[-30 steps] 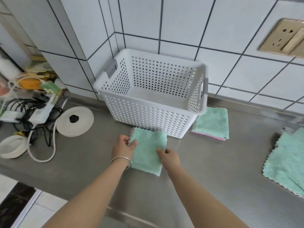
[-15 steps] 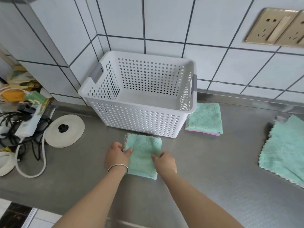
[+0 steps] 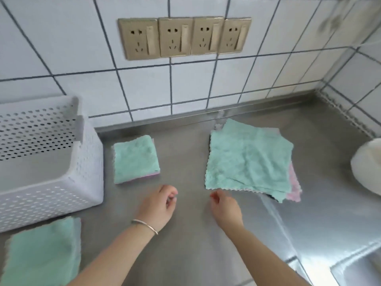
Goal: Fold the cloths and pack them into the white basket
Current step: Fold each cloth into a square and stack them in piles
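A: Basket first: we list one white basket (image 3: 47, 162) at nine o'clock on the steel desk (image 3: 185, 244), perforated walls, right end wall toward the middle. What we can see of its floor holds no cloth.

B: Cloths next. We count one folded green cloth (image 3: 136, 158) at about eleven o'clock from our hands, just beside the basket's right end, with a pink edge showing beneath it. A second folded green cloth (image 3: 43, 254) lies at seven o'clock, in front of the basket's near wall.

A: And the unfolded lot?

B: One loose stack of cloths (image 3: 249, 159) at two o'clock, green on top, a pink one peeking out at its lower right corner, lying flat on the desk.

A: Hands?

B: Left hand (image 3: 158, 205), bracelet (image 3: 144, 223) at the wrist, fingers loosely curled, gripping nothing, over bare desk between the folded cloth and the stack. Right hand (image 3: 224, 207) near the stack's near-left corner, fingers bent toward it; whether they touch the cloth we cannot tell, the frame being blurred.

A: Surroundings?

B: Four brass-coloured wall sockets (image 3: 184, 37) at twelve o'clock on white tile; a white rounded object (image 3: 367, 166) at three o'clock, cut off by the edge.
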